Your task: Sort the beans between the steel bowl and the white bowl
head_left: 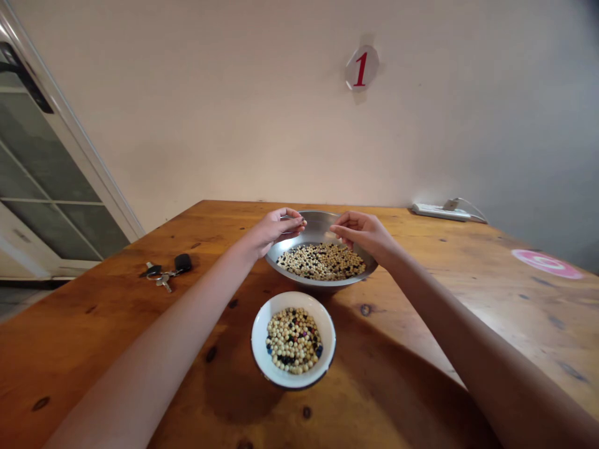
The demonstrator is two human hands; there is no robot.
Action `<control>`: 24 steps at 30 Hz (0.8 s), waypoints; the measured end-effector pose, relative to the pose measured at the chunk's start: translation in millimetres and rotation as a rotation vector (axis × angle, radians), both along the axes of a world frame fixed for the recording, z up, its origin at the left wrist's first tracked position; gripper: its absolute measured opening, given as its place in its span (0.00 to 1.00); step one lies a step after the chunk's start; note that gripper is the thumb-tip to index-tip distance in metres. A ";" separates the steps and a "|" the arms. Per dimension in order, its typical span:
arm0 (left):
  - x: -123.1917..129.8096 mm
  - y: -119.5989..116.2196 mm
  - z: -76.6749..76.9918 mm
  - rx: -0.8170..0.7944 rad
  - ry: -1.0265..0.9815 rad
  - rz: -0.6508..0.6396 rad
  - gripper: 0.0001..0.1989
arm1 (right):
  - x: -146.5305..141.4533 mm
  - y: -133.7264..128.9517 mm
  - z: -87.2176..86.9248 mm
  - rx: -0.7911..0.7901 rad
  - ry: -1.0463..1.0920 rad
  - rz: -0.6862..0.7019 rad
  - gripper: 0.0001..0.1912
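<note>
My left hand is over the left rim of a wide metal bowl, thumb and fingers pinched together. A tiny dark spot shows at its fingertips, too small to name. Across from it, my right hand is pinched above the bowl's right side; what it holds, if anything, I cannot make out. A gap separates the two hands. Many pale and black beads cover the bottom of the metal bowl. Nearer to me stands a white bowl with a dark rim, holding cream, black and a few coloured beads.
Keys with a black fob lie on the left of the wooden table. At the back right is a white power strip with a plug and cable. A pink round sticker is on the right. A wall stands behind the table.
</note>
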State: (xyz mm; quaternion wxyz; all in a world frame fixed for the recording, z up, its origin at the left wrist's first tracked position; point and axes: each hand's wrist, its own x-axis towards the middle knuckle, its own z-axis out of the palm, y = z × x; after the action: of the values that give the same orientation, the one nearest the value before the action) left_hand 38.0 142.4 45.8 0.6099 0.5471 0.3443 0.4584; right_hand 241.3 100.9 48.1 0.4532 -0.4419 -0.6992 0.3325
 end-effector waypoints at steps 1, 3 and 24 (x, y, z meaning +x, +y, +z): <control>0.1 0.1 -0.2 -0.001 0.001 0.001 0.06 | 0.1 0.1 -0.3 0.003 0.001 0.000 0.09; 0.3 0.2 -0.4 0.000 0.002 0.003 0.06 | 0.2 0.3 -1.1 0.006 0.007 0.005 0.09; 0.0 -1.1 0.0 0.009 0.017 -0.006 0.09 | -1.4 4.9 -5.8 0.152 -0.245 -0.038 0.08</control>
State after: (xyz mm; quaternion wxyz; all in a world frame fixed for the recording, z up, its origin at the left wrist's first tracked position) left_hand 38.0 141.3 45.8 0.6058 0.5549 0.3456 0.4534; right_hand 239.8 105.7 42.3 0.4030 -0.4565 -0.7639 0.2136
